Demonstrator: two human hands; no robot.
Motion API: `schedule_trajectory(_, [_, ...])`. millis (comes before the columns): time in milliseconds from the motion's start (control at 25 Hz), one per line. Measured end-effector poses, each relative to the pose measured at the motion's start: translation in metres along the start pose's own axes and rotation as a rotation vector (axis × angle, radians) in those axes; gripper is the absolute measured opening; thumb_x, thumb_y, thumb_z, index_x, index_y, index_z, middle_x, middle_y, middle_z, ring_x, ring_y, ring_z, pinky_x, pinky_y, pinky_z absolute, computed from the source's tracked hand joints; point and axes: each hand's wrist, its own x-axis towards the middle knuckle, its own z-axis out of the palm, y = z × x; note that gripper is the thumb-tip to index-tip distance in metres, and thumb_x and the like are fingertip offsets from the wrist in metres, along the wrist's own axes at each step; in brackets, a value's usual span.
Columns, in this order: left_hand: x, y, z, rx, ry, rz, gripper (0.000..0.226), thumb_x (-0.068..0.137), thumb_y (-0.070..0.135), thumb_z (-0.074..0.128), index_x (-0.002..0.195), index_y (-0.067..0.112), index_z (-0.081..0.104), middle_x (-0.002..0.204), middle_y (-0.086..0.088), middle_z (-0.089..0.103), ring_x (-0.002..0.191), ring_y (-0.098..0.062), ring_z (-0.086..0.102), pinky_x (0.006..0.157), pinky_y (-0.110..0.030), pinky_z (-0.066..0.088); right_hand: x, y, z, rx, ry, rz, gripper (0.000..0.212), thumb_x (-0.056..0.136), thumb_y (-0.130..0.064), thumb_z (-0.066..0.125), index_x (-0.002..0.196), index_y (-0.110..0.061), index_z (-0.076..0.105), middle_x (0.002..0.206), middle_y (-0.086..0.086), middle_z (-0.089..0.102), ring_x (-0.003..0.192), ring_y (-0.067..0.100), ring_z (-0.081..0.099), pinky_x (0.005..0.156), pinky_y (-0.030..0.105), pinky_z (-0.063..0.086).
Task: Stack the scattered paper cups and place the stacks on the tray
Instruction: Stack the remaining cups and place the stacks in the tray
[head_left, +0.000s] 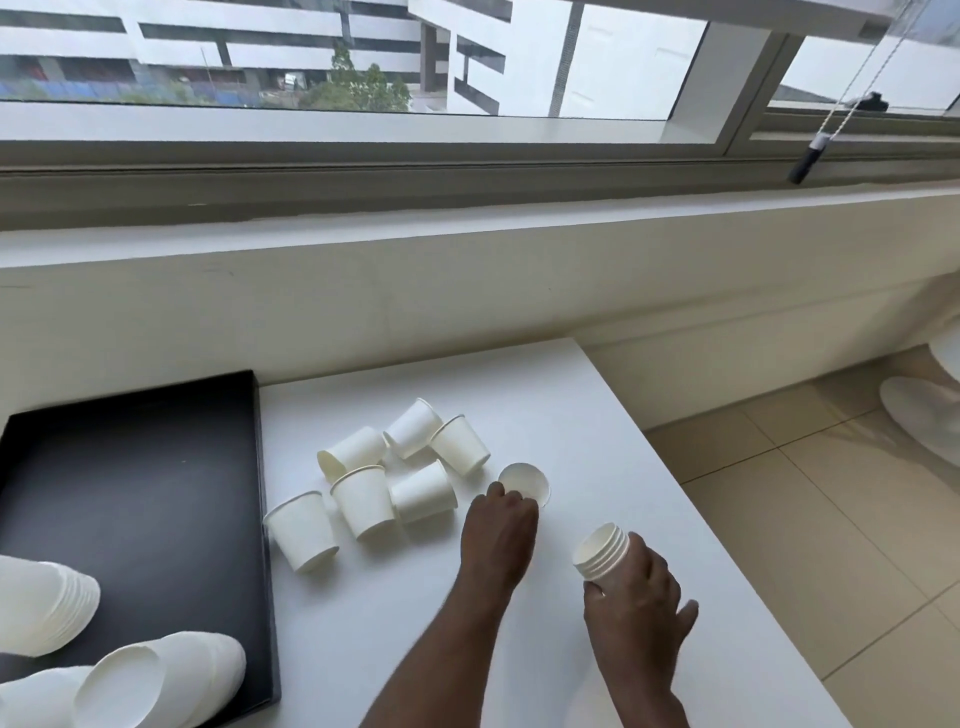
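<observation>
1. The left hand (498, 540) reaches over the table (597, 415) to a single cup (524, 482) lying on its side; its fingers curl onto the near wall, though I cannot tell whether they have closed on it.
2. That cup lies just beyond the fingertips, mouth facing up and toward the camera, long axis running away from the hand; the left hand is nearer by far.
3. The right hand (636, 597) is clamped around a stack (602, 557) of about 5 nested cups, tilted, mouths aimed up-left toward the single cup, which lies near it, up and left.
4. 6 loose cups (363, 499) lie left of the single cup, between it and the tray (156, 467); some stand upside down, some lie tipped.
5. The black tray sits farthest left, already carrying 3 lying stacks (47, 603) at its near end.
6. Judgement: the next move turns on lining the cup's base with the stack's mouths.
</observation>
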Motion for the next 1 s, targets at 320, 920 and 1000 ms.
schedule_trajectory(320, [-0.015,0.003,-0.043,-0.874,-0.116,-0.226,0.033,0.095,0.026,0.043,0.067,0.010,0.051,0.054,0.005,0.046,0.053,-0.010,0.039,0.054,-0.032,0.033,0.015,-0.041,0.004,0.063,-0.018,-0.169,0.074,0.057,-0.023,0.086,0.123,-0.013,0.054,0.109,0.008,0.063,0.100,0.034,0.061,0.084,0.058,0.046])
schedule_trajectory(920, [0.086,-0.062,-0.010,0.265,-0.093,-0.126,0.007,0.076,0.015,0.064,0.078,0.017,0.058,0.081,-0.004,0.065,0.091,-0.029,0.052,0.067,-0.033,0.027,0.030,-0.031,0.027,0.098,0.000,-0.028,0.075,0.055,-0.025,0.088,0.119,-0.011,0.053,0.101,0.012,0.063,0.086,0.038,0.065,0.078,0.057,0.049])
schedule_trajectory(1000, [0.080,-0.055,-0.015,0.185,-0.123,-0.117,0.017,0.078,0.002,0.049,0.070,0.015,0.044,0.082,-0.007,0.062,0.095,-0.031,0.051,0.064,-0.033,0.026,0.031,-0.034,0.029,0.060,-0.028,-0.039,0.073,0.056,-0.025,0.087,0.119,-0.011,0.053,0.103,0.011,0.062,0.089,0.038,0.064,0.079,0.058,0.048])
